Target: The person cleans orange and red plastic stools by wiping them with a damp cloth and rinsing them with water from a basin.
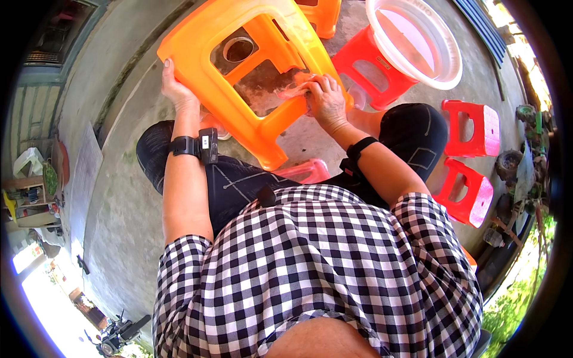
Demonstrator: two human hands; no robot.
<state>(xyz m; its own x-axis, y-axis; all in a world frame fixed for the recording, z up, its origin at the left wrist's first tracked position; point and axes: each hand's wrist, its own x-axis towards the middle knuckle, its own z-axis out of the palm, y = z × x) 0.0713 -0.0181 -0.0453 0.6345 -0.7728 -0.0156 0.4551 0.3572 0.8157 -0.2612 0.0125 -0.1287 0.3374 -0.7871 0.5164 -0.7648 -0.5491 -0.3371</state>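
And here's the biggest thing in play: the orange stool (221, 92), tilted in front of the knees, probably so its frame sits within reach of both arms. Beyond it, the white basin (447, 70) rides on a red stool (382, 77), likely raised there to save bending down! Two smaller red stools (486, 131) stand off to the right. Now the hands: the left hand (177, 89) grips the outer edge, apparently steadying it, fingers mostly hidden, so their closure is hard to judge. The right hand (328, 104) has its fingers curled closed, pressing a pinkish rag (295, 89) against the frame.
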